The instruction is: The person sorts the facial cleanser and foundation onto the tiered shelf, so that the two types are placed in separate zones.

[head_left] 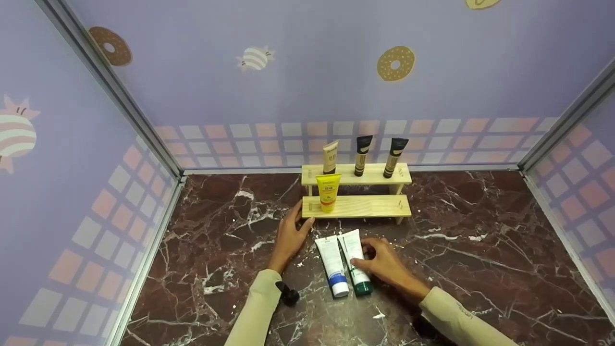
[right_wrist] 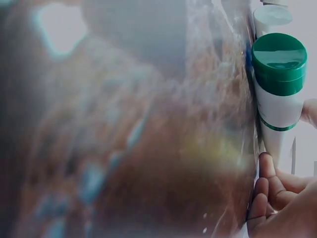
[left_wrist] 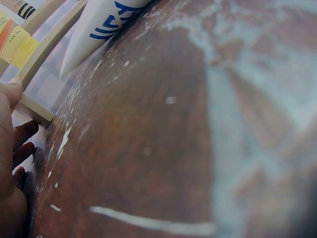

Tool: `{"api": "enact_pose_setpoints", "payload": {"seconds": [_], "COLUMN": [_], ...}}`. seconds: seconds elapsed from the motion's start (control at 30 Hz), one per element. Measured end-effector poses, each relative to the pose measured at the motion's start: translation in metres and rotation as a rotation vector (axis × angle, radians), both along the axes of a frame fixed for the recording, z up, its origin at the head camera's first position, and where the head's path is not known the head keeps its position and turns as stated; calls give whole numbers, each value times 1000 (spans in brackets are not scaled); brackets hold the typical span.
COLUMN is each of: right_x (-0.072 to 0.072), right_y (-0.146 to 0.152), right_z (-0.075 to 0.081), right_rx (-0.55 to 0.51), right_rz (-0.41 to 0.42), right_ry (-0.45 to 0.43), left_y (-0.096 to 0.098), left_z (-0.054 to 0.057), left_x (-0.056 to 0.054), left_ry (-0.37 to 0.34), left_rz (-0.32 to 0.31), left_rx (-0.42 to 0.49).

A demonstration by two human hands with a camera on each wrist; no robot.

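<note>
My left hand (head_left: pixel 289 235) holds the left end of a two-tier wooden display stand (head_left: pixel 370 206), thumb at the lower tier's front edge; in the left wrist view the thumb (left_wrist: pixel 11 91) touches the wood. My right hand (head_left: pixel 388 262) grips a white squeeze tube with a green cap (head_left: pixel 354 254) lying on the tabletop, thumb on top and fingers at its right side. In the right wrist view the green cap (right_wrist: pixel 280 62) faces the camera. Left of it lies a white tube with a blue band (head_left: pixel 331 262), untouched. A yellow tube (head_left: pixel 328 192) stands on the lower tier's left part.
On the upper tier stand a beige tube (head_left: pixel 330 156) and two dark-topped tubes, one in the middle (head_left: pixel 362 156) and one at right (head_left: pixel 394 158). The dark red marbled tabletop (head_left: pixel 480 269) meets a lilac back wall (head_left: pixel 326 86) and side panels.
</note>
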State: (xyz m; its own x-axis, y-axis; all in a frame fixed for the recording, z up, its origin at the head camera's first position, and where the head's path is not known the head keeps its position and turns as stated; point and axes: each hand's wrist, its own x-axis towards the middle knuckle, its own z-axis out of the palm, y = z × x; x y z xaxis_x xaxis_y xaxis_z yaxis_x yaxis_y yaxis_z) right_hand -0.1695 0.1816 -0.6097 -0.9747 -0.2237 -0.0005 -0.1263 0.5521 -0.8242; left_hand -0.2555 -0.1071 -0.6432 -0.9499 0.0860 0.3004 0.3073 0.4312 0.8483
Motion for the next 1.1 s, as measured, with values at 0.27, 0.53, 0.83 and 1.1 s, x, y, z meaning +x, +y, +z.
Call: {"api": "enact_pose_setpoints", "payload": {"seconds": [0.27,0.53,0.83,1.1], "right_x": [2,0,1,0], "right_y": [-4,-6,1,9], "right_z": [0,1,11,13], "right_rx": [5,-31,-45,-99], "right_rz": [-8,-51,-99,-108], "right_ry": [26,4,-54,-93], "left_y": [1,0,1,0], "left_z": [-1,0,-1,0], "left_x": [0,1,1,0], "left_ry": [32,15,42,39], "left_rz": [-11,-16,-20,-8], "left_rx": [15,0,10,16]}}
